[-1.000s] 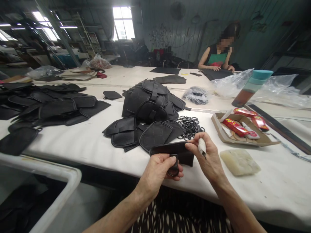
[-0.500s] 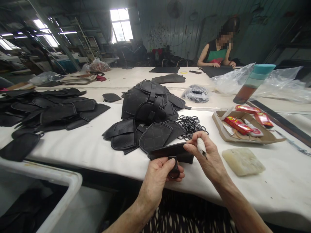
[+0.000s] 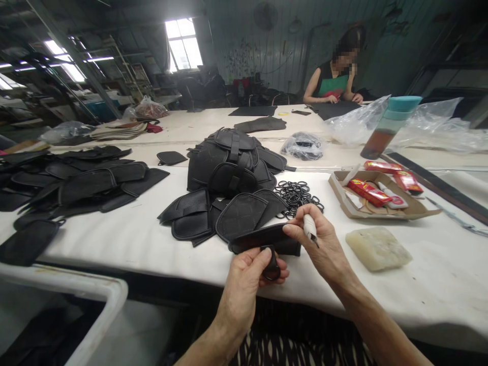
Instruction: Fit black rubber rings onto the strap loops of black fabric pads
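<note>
My left hand [image 3: 244,277] pinches a short strap tab with a black ring [image 3: 272,275] in its loop, thumb on top. The tab hangs from a black leather piece [image 3: 267,239] with a piped edge, tilted up at the table's front. My right hand [image 3: 322,241] is closed, thumb and forefinger gripping the leather piece's upper right edge. It also holds a white-wrapped tool [image 3: 309,227] with a thin dark tip pointing down; its exact kind is unclear. Just beyond lie loose black rings [image 3: 299,195] in a heap, beside a pile of black leather pieces [image 3: 232,168].
More black pieces [image 3: 95,183] lie at the left above a white tub [image 3: 120,292]. On the right are a pale waxy block [image 3: 377,249], a cardboard box [image 3: 348,211] with red packets, and a teal-lidded bottle [image 3: 392,124]. A person [image 3: 331,84] works across the table.
My view has shifted slightly. Both hands keep the same grip on the leather piece and its tab. Across the table, the person's hands have moved a little.
</note>
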The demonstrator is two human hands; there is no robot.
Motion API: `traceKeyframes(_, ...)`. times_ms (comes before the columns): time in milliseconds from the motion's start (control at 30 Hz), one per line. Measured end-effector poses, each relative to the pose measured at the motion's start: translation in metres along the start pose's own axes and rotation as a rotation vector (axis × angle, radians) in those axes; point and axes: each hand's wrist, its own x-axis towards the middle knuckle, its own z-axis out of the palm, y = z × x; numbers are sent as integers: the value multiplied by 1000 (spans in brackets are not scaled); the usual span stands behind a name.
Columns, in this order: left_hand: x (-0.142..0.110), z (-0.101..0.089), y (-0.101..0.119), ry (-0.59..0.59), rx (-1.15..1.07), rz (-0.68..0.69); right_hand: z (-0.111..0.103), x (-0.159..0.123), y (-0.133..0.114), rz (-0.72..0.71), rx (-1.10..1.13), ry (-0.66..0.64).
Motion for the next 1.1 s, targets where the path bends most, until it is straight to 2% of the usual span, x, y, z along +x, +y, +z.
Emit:
traceKeyframes(367, 3, 4, -5, 43, -55, 37, 1, 0, -2, -4, -3, 22)
traceKeyframes(600, 10, 5, 2, 74, -82, -17, -5, 3, 2, 28, 180, 28)
traceKeyframes(800, 25, 4, 4, 70, -90, -21, -44, -12, -2, 0, 34, 172)
traceKeyframes(1000, 38, 1, 6, 79, -89, -29, -99, -37, 6, 1, -208, 157)
traceKeyframes(1100, 41, 0, 7, 87, -92, -54, -121, -44, 15, 62, -268, 229)
